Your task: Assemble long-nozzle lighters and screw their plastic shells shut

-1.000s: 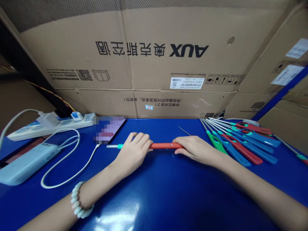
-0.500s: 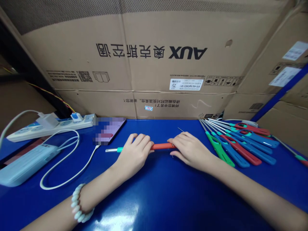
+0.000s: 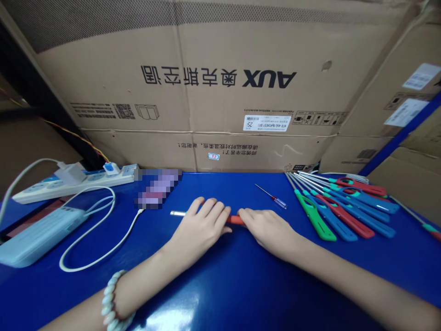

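Both hands grip one red long-nosed gas lighter (image 3: 235,219), held level across the middle of the table. My left hand (image 3: 206,221) wraps round its front part, and the metal nozzle sticks out to the left. My right hand (image 3: 267,227) closes on the handle end, hiding most of it. Behind the right hand lies a small screwdriver (image 3: 277,201) with a clear, purplish handle, its thin shaft pointing back and left. To the right, several more gas lighters (image 3: 344,214) in green, blue and red lie fanned out, nozzles toward the back.
A blue table (image 3: 220,285) carries a phone (image 3: 158,188) on a white cable, a light blue power bank (image 3: 41,234) and a power strip (image 3: 31,193) at left. A large cardboard box (image 3: 213,101) walls off the back. Another lighter (image 3: 429,227) lies at far right.
Both hands and the lighter have shifted slightly right and nearer to me. My right hand has slid further along the lighter, and the screwdriver behind it now shows whole.
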